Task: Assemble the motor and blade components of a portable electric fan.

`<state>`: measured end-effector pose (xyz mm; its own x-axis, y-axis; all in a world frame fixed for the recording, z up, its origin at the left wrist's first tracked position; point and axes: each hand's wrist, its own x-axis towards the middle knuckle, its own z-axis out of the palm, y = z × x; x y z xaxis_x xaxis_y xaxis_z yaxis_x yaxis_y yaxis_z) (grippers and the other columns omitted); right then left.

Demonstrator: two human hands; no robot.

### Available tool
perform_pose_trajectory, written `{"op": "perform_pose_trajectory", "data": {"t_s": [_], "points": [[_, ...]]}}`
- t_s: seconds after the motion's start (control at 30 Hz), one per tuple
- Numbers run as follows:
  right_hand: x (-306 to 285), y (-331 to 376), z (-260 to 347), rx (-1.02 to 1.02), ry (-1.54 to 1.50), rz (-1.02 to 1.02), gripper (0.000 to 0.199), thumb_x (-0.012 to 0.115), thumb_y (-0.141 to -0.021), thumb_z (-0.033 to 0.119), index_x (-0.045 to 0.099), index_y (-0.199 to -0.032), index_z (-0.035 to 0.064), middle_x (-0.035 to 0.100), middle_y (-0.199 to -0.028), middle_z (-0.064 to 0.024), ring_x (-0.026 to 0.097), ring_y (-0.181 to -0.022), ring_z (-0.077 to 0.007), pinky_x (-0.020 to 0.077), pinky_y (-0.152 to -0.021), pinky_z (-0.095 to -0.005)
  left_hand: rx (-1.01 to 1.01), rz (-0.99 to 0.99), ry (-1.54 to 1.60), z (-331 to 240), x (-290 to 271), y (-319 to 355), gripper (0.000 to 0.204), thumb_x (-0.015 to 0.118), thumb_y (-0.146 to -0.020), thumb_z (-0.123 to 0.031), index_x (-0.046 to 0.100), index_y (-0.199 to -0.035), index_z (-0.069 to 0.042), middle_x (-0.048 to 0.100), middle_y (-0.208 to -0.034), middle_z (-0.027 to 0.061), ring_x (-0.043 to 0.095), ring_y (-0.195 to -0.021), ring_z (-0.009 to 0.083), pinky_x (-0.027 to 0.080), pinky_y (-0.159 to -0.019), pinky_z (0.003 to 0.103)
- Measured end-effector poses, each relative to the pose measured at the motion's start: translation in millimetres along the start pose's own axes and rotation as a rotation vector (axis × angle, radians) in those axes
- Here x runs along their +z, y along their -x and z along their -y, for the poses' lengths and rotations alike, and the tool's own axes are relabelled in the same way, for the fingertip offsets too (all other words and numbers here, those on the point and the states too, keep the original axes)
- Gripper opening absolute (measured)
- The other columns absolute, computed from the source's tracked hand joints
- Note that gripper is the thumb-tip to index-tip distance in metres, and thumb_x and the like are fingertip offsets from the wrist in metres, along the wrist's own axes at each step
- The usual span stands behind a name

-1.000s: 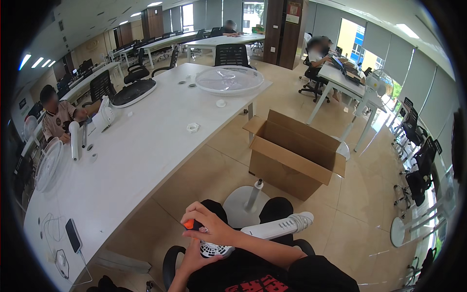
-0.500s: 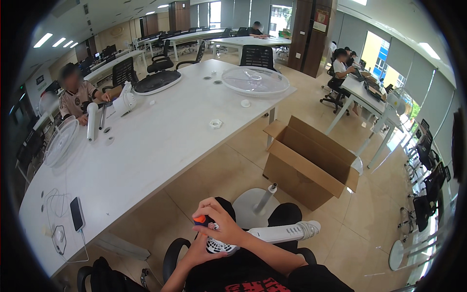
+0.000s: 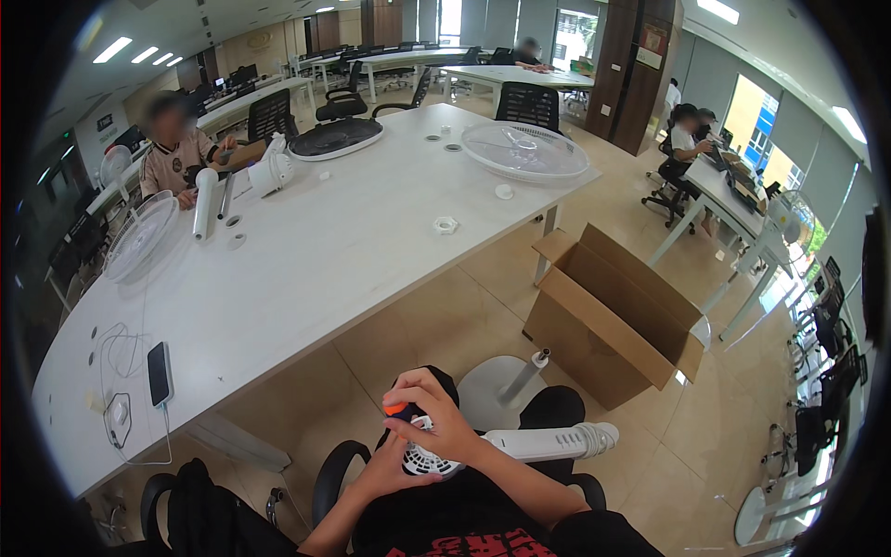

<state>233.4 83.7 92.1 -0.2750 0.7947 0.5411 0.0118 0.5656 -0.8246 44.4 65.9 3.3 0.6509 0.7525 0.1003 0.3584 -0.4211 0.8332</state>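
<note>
On my lap rests a white fan motor housing with a slotted vent grille. My left hand is closed around its near side. My right hand grips a screwdriver with an orange and dark blue handle, held over the housing; its tip is hidden by my fingers. A white fan column with buttons and a wound cord at its end lies across my lap, to the right of the housing. Between my knees on the floor stands a round white fan base with a short metal tube.
An open cardboard box stands on the floor ahead right. The white table bears a clear fan grille, a white ring nut, a black-topped disc and a phone on its cable. Another person sits at its far left.
The whole view has swung slightly, so the table and box appear farther right. My hands keep their hold on the housing and screwdriver; the fingers of my right hand have shifted around the handle.
</note>
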Motion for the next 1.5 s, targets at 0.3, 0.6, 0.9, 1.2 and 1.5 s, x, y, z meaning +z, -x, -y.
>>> {"op": "perform_pose_trajectory", "data": {"t_s": [0.3,0.6,0.9,1.2,1.5], "points": [[-6.2,-7.6,13.9,-0.036,0.028,0.029,0.037,0.075,-0.094,0.002,0.069,-0.130,0.0046,0.064,-0.137,-0.0143,0.065,-0.126,-0.0314,0.0534,-0.104,-0.0399,-0.032,0.011,-0.037,2.1,0.8,7.5,0.111,0.090,-0.080,-0.058,0.038,-0.156,0.004,0.045,-0.157,0.0257,0.050,-0.144,0.0437,0.044,-0.118,0.047],[-5.4,-8.8,9.9,-0.168,0.049,-0.057,0.030,0.083,-0.089,0.002,0.070,-0.116,0.0062,0.064,-0.123,-0.0118,0.069,-0.107,-0.0244,0.0583,-0.091,-0.0355,-0.049,0.000,-0.106,7.8,3.7,13.7,0.117,0.090,-0.077,-0.062,0.039,-0.158,0.005,0.034,-0.164,0.0242,0.046,-0.149,0.0430,0.045,-0.119,0.046],[-5.9,5.5,23.8,-0.045,0.005,0.029,0.028,0.068,-0.098,-0.001,0.070,-0.126,0.0029,0.067,-0.144,-0.0174,0.066,-0.128,-0.0326,0.0529,-0.107,-0.0400,-0.066,0.041,-0.060,-2.4,1.6,18.6,0.127,0.099,-0.067,-0.056,0.036,-0.162,0.001,0.040,-0.163,0.0278,0.042,-0.151,0.0459,0.039,-0.123,0.049],[-5.6,16.5,32.2,-0.106,0.126,-0.050,0.027,0.077,-0.092,0.000,0.071,-0.117,0.0044,0.068,-0.130,-0.0159,0.070,-0.117,-0.0308,0.0549,-0.101,-0.0389,0.083,-0.103,-0.105,5.8,6.6,18.5,0.113,0.097,-0.068,-0.053,0.046,-0.157,-0.005,0.047,-0.154,0.0203,0.051,-0.142,0.0421,0.046,-0.115,0.046],[-7.0,31.7,50.0,-0.101,0.269,-0.117,0.023,0.072,-0.095,-0.001,0.072,-0.117,0.0004,0.070,-0.134,-0.0164,0.073,-0.111,-0.0267,0.0582,-0.093,-0.0361,0.163,-0.247,0.055,17.2,12.3,11.5,0.110,0.100,-0.064,-0.042,0.048,-0.153,-0.004,0.054,-0.153,0.0182,0.055,-0.141,0.0377,0.046,-0.116,0.045]]}}
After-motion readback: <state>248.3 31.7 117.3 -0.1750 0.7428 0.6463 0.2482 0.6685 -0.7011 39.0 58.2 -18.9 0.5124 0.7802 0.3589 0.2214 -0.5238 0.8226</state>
